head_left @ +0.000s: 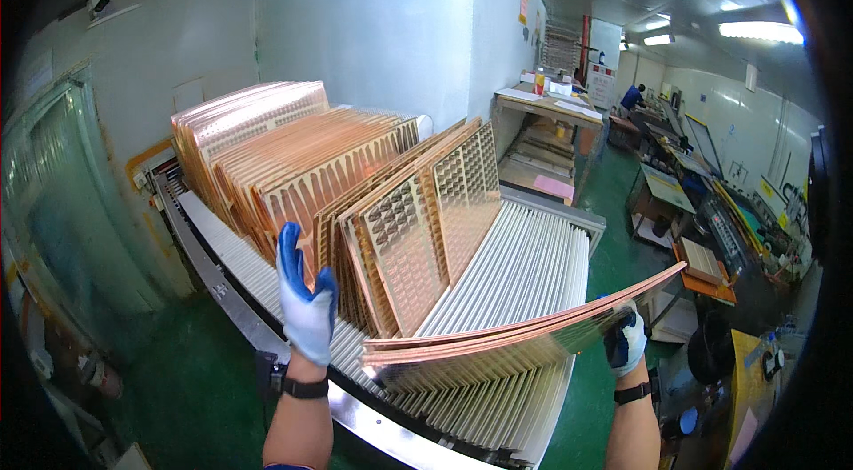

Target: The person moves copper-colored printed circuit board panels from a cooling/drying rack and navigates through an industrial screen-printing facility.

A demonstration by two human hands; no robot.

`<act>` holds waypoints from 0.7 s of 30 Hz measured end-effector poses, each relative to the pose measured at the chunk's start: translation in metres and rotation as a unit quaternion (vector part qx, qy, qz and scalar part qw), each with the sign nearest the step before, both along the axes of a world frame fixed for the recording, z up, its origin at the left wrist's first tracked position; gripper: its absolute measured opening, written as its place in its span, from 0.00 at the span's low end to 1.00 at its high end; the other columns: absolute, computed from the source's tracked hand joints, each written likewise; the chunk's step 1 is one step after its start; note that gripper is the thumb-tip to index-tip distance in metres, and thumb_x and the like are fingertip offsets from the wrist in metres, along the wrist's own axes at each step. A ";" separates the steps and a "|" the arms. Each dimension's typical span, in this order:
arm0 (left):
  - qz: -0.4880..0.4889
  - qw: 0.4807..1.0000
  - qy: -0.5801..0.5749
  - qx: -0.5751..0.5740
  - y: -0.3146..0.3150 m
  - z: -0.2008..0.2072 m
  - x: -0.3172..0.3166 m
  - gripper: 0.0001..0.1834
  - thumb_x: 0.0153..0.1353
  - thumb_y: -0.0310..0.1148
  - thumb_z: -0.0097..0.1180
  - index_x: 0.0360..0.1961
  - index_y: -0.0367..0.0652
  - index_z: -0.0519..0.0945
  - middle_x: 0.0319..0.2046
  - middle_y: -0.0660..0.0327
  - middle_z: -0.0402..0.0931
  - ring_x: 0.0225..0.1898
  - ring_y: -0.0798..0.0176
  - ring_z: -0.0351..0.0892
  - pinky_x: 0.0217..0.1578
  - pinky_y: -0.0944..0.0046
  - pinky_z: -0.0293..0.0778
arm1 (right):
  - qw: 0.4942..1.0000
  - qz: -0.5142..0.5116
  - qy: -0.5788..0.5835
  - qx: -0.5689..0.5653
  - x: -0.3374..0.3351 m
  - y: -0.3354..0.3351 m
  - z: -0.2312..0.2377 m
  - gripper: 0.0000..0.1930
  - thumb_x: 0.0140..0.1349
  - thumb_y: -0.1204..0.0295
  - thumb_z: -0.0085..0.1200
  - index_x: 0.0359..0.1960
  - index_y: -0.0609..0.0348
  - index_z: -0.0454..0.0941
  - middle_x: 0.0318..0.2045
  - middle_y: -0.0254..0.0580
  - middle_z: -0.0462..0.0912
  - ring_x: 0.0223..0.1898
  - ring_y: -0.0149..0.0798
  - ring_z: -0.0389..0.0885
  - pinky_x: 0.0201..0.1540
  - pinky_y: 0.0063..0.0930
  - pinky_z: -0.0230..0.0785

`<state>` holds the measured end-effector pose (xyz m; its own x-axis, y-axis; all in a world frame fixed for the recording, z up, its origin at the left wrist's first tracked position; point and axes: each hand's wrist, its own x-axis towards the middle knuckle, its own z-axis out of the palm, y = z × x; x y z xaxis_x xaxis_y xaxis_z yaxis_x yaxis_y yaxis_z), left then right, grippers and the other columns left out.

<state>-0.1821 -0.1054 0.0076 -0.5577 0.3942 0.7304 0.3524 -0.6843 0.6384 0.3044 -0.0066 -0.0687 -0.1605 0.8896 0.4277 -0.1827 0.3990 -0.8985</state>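
My right hand, in a blue and white glove, grips the right end of a small stack of thin copper-coloured circuit board panels. The stack bows slightly and hangs tilted above the near part of a slatted rack; its left end is free. My left hand, gloved the same way, is raised with fingers up and thumb apart, holding nothing. It is beside a row of patterned copper panels standing on edge in the rack. More copper panels lean close together behind them.
A metal frame edge borders the rack on the near side. Behind it is a shelved table with papers and a bottle. Worktables and equipment line the right side, where another person is far off. A translucent strip curtain hangs at left.
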 end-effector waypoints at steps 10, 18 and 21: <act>0.191 0.971 0.058 -0.129 0.057 -0.057 0.051 0.41 0.55 0.29 0.63 0.66 0.33 0.55 0.64 0.48 0.57 0.67 0.50 0.55 0.67 0.56 0.49 | 0.998 -0.048 -0.020 -0.020 -0.002 -0.002 0.006 0.29 0.56 0.59 0.58 0.55 0.66 0.70 0.49 0.41 0.78 0.52 0.36 0.76 0.59 0.33 0.65; 0.068 0.990 -0.034 -0.117 0.145 -0.027 0.046 0.42 0.59 0.37 0.63 0.67 0.33 0.54 0.65 0.44 0.57 0.64 0.52 0.60 0.64 0.56 0.58 | 0.997 -0.044 0.009 -0.069 -0.021 0.010 0.025 0.19 0.57 0.76 0.54 0.52 0.66 0.74 0.46 0.34 0.78 0.46 0.27 0.72 0.54 0.23 0.64; 0.020 0.997 -0.064 -0.049 0.184 -0.032 0.032 0.40 0.60 0.27 0.60 0.68 0.33 0.52 0.63 0.50 0.61 0.60 0.56 0.65 0.61 0.59 0.63 | 0.997 -0.044 -0.050 -0.025 -0.023 0.022 0.014 0.20 0.57 0.75 0.55 0.51 0.67 0.74 0.47 0.36 0.78 0.47 0.28 0.72 0.55 0.23 0.64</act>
